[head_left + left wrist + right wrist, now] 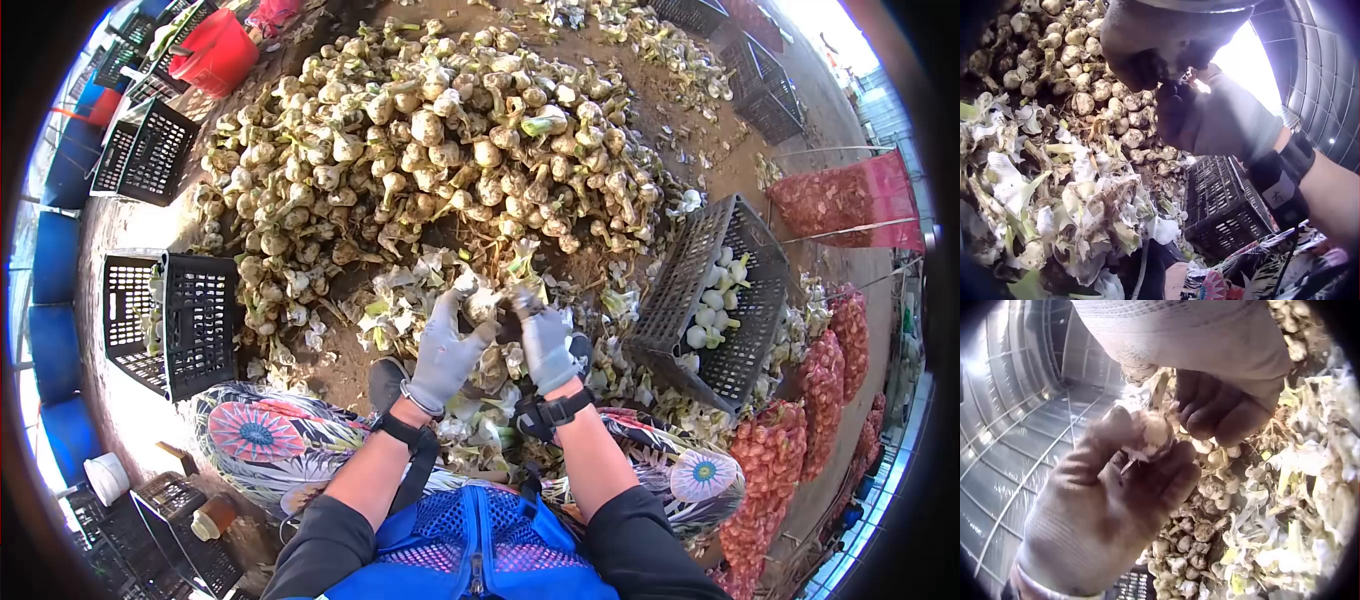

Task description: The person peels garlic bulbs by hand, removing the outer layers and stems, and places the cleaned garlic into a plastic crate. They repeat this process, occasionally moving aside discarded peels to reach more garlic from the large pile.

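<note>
A garlic bulb [1155, 434] with loose outer skin is held in the curled fingers of my gloved left hand [445, 355], in front of the heap. My gloved right hand [545, 345] is close beside it, fingers curled, gripping the bulb's stalk [1161, 390] between thumb and fingers. In the left wrist view the hands overlap and mostly hide the bulb. Peeled skins and leaves [1079, 206] lie thick on the ground below both hands.
A big heap of unpeeled garlic [430, 140] fills the ground ahead. At right, a tilted black crate [660, 300] holds several clean white bulbs [712, 310]. Black crates [200, 320] and a red bucket [218, 55] stand at left, full red mesh sacks [770, 450] at right.
</note>
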`<act>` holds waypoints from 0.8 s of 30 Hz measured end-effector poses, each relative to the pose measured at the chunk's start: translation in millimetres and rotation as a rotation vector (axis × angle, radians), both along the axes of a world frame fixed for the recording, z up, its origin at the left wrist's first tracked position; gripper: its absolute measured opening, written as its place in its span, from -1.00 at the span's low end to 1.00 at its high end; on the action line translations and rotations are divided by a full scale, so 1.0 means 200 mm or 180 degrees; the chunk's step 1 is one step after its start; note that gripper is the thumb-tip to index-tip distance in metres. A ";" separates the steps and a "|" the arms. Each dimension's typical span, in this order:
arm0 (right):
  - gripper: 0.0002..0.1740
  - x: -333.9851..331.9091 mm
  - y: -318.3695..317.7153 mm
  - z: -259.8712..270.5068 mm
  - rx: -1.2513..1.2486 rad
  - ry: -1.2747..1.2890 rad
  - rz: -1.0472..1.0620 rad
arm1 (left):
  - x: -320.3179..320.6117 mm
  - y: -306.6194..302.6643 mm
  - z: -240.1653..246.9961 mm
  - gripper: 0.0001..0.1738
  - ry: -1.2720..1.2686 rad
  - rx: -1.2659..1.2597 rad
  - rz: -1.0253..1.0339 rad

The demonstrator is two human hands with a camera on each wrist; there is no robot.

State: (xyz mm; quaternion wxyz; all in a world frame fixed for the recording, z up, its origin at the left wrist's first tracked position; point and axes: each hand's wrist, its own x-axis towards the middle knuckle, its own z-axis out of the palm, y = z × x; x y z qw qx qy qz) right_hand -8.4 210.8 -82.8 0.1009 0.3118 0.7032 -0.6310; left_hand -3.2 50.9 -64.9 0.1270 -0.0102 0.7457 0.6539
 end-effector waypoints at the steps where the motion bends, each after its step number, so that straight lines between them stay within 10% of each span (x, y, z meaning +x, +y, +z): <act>1: -0.86 0.02 -0.07 -0.01 -0.0752 0.1054 -0.0275 | 0.00 0.00 0.02 -0.14 0.0388 -0.0069 0.0198; 18: -0.72 0.04 0.00 0.23 -0.1724 0.0743 0.0339 | 0.02 -0.05 0.19 -0.56 -0.0617 0.1432 -0.0020; 24: -0.62 0.10 0.07 0.23 0.0454 0.1279 0.1234 | 0.04 -0.12 0.21 -0.55 -0.2091 0.2516 -0.0204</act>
